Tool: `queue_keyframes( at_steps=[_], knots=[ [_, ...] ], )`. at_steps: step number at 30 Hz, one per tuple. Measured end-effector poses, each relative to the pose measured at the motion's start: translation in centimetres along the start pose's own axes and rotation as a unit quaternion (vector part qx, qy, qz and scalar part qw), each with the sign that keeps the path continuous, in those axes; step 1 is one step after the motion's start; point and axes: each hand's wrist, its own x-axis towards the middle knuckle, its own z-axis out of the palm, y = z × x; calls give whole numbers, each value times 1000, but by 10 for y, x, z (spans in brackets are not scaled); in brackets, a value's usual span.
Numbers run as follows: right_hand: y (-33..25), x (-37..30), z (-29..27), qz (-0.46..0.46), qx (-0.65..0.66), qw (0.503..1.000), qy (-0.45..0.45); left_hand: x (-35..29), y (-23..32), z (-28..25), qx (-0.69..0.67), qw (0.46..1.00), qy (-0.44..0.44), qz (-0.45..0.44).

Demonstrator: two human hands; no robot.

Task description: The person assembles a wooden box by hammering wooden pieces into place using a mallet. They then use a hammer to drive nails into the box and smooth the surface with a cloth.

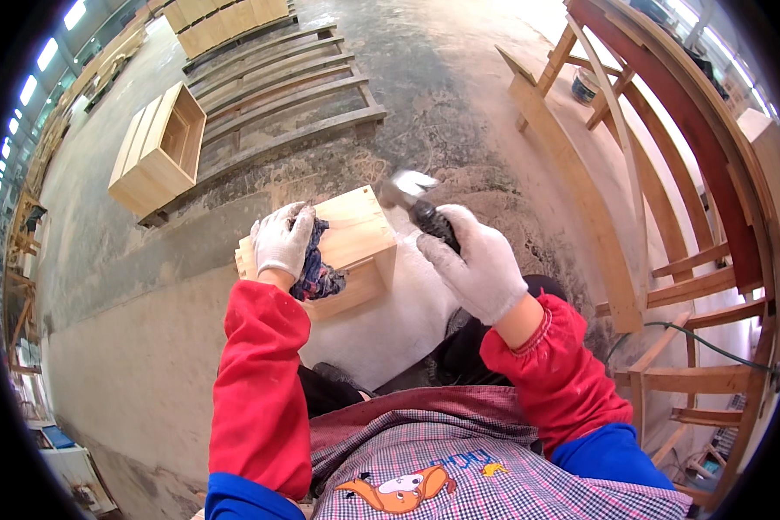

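In front of me a pale wooden box (360, 232) rests on a white sheet (407, 321), with finger joints showing at its corners. My left hand (281, 241), in a white glove, presses on the box's left part, its fingers bent over a bunched dark patterned cloth (318, 276). Much of that cloth lies under the hand. A hammer (435, 223) is gripped in my gloved right hand (481, 270), its dark handle running up to a shiny metal head. That head, slightly blurred, is raised just beyond the box's right corner.
Ahead on the left, another wooden box (152, 160) sits at the edge of a slatted pallet (295, 139). More wooden boxes (225, 19) are stacked behind it. A wooden frame (581, 191) stands close on my right, with a green cord (711, 344) across it.
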Motion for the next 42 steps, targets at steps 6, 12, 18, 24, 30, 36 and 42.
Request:
queue_keyframes(
  at_steps=[6,12,18,24,30,36,42],
  knots=[
    [38,-1,32,74,-71,991,-89,0,4,1,-2,1000,4,6],
    [10,9,9,7,3,1000,7,-1,4,-1,-1,1000,18,20],
    [53,20,37,49,-126,988,-78,2,5,0,-10,1000,0,4],
    [12,17,26,-30,30,997,58,-2,6,0,-20,999,23,33],
    [33,35,27,39,-145,986,-77,3,7,-3,-18,1000,16,13],
    [7,21,22,-15,-22,999,31,-3,7,0,-23,999,38,31],
    [30,39,20,34,-133,989,-58,-2,3,2,-14,1000,20,4]
  ],
)
